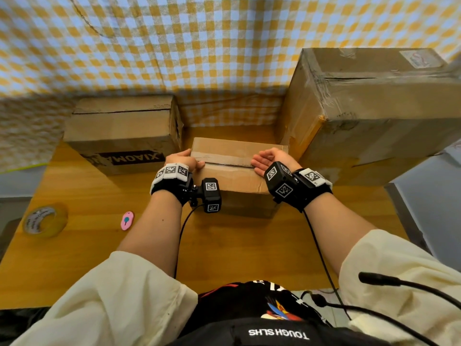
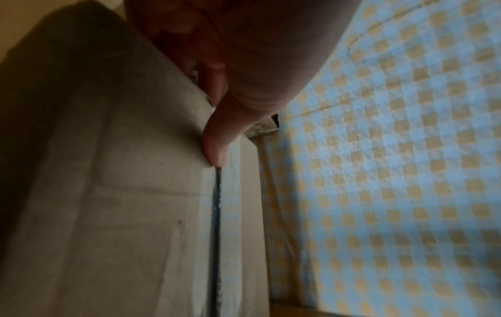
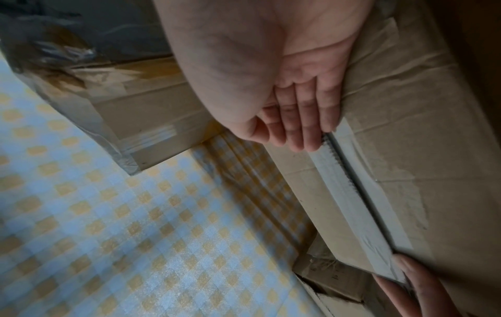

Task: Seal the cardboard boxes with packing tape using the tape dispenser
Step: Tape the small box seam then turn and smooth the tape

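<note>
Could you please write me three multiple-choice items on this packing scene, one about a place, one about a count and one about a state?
1. Where does the roll of packing tape lie?
A. on the table, left of the person's arms
B. on top of the large box
C. in the right hand

2. How many cardboard boxes are on the table?
A. one
B. three
C. five

3. What is the state of the top seam of the small middle box?
A. the flaps stand upright
B. fresh tape covers it
C. the flaps are down with a dark gap between them

Answers:
1 A, the roll sits near the table's left edge beside a small pink object.
2 B, the printed box, the small middle box and the large box.
3 C, the left hand and the right hand rest at its two ends.
</note>
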